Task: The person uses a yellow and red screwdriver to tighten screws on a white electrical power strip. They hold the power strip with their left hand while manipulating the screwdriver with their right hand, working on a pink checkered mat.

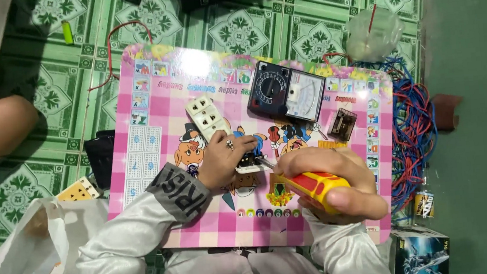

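Right hand (332, 176) around screwdriver (309, 185), left hand (227, 156) on socket strip (219, 124).

White socket strip (214, 122) lying flat and slanted on pink board, near end gripped – yellow-red screwdriver (309, 185), tip at that end

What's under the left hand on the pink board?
The left hand presses on a white socket strip; its near end and a dark part beneath the fingers are mostly covered. The screwdriver tip reaches in there.

Pink checked board (153, 112) w/ white socket strip (209, 117), black multimeter (285, 91), small relay (341, 124) on top
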